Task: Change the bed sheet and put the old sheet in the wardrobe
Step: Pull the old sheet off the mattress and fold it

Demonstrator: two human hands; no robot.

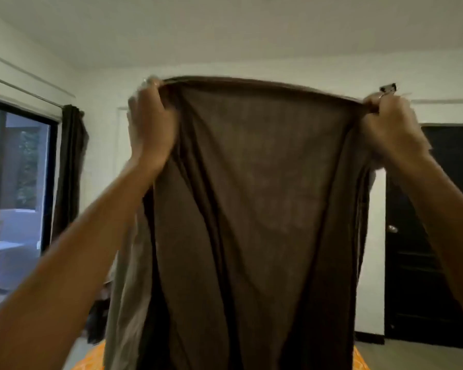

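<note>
A brown bed sheet (251,209) hangs in front of me, held up high and stretched between both hands. My left hand (151,124) grips its upper left corner, fingers curled over the bunched edge. My right hand (390,126) grips the upper right corner in the same way. The sheet falls in long folds down to the bottom of the view and hides most of what lies behind it. An orange patterned surface (88,359), which looks like the bed, peeks out below on both sides of the sheet.
A large window (16,196) with a dark curtain (70,166) fills the left wall. A dark door (439,249) with a round knob stands at the right. White walls and ceiling lie behind the sheet.
</note>
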